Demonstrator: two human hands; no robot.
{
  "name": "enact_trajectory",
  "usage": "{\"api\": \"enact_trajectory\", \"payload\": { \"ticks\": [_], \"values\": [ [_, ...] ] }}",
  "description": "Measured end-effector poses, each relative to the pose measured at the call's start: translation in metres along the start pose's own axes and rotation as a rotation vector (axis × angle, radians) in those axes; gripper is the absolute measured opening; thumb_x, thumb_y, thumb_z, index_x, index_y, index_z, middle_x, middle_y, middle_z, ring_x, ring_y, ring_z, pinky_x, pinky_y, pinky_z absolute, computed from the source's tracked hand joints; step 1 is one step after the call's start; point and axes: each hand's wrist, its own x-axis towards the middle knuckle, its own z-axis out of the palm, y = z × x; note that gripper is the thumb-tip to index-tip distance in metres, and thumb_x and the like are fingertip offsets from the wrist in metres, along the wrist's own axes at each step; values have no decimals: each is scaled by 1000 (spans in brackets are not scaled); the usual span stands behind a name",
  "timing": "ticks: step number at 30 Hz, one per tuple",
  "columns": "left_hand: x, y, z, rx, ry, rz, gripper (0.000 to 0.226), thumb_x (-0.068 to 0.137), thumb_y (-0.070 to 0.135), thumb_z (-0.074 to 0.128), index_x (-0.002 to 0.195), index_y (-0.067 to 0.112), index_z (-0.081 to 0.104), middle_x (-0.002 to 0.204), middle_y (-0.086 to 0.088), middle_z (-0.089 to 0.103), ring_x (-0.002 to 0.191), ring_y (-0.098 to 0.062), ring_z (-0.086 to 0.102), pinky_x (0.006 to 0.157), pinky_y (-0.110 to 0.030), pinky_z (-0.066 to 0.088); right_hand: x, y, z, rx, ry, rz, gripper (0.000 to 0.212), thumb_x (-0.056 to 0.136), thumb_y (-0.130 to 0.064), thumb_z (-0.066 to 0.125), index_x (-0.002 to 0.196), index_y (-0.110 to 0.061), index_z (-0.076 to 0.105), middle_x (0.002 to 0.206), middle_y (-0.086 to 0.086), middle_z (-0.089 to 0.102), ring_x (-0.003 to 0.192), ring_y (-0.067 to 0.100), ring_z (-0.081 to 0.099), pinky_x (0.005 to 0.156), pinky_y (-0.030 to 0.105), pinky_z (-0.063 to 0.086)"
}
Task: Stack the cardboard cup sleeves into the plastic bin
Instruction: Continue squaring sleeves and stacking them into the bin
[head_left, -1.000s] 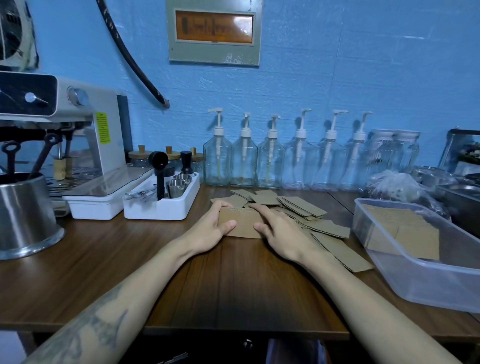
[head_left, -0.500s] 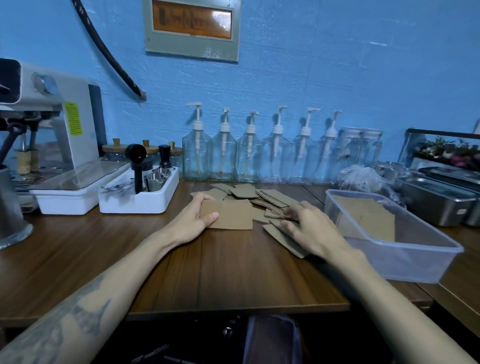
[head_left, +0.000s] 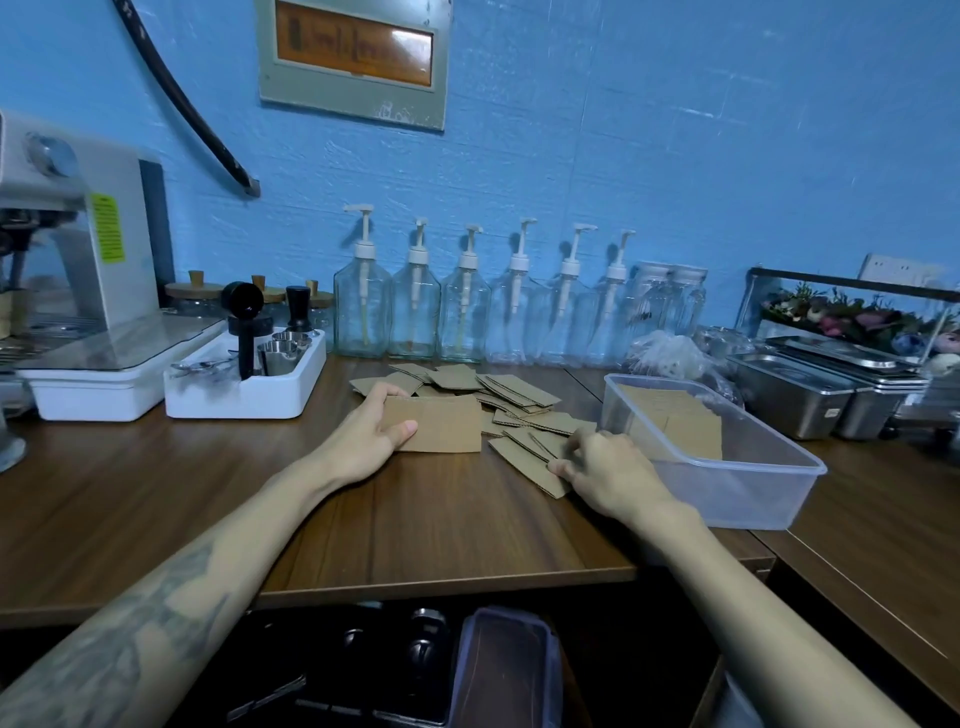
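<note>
Your L hand (head_left: 366, 435) holds a neat sleeve stack (head_left: 439, 423); R hand (head_left: 605, 470) pinches loose sleeves (head_left: 530, 457) by the bin (head_left: 769, 486).

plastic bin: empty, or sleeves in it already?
Not empty. The plastic bin has no lid on, and flat cardboard sleeves show inside at its far end. How many cannot be told.

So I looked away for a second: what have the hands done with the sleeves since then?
The right hand left the stack and went right to the loose sleeves beside the bin, fingers now curled on one. The left hand still holds the stack; the bin's sleeves look unchanged.
</note>
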Motion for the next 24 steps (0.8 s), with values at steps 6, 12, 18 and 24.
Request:
{"api": "enact_trajectory", "payload": {
  "ticks": [6, 12, 18, 24],
  "values": [
    [2, -3, -1, 14, 0, 13, 25, 98, 26, 57, 116, 30, 41, 104, 9, 56, 92, -7, 55, 75, -27, 40, 6, -2, -7, 347, -61, 45, 39, 78, -34, 83, 109, -29, 60, 112, -2, 60, 116, 22, 57, 99, 31, 45],
    [3, -4, -2, 23, -8, 20, 28, 98, 26, 56, 118, 32, 37, 104, 6, 53, 85, -13, 55, 73, -26, 42, 9, -14, -6, 435, -5, -30, 48, 72, -22, 85, 111, -33, 59, 122, 1, 50, 121, 23, 50, 108, 40, 39],
    [2, -4, -4, 7, -57, 43, 40, 97, 20, 59, 128, 35, 39, 111, 10, 54, 92, -6, 54, 75, -22, 42, 15, -27, -1, 617, 60, -121, 65, 69, -18, 89, 125, -30, 57, 127, 1, 45, 120, 17, 47, 99, 24, 36],
    [3, -7, -4, -23, -90, 18, 47, 93, 17, 64, 128, 34, 38, 112, 5, 54, 100, -11, 54, 85, -29, 46, 22, -28, 3, 729, 76, -30, 65, 71, -21, 89, 129, -25, 60, 135, 4, 54, 128, 15, 49, 111, 30, 36]
  ]
}}
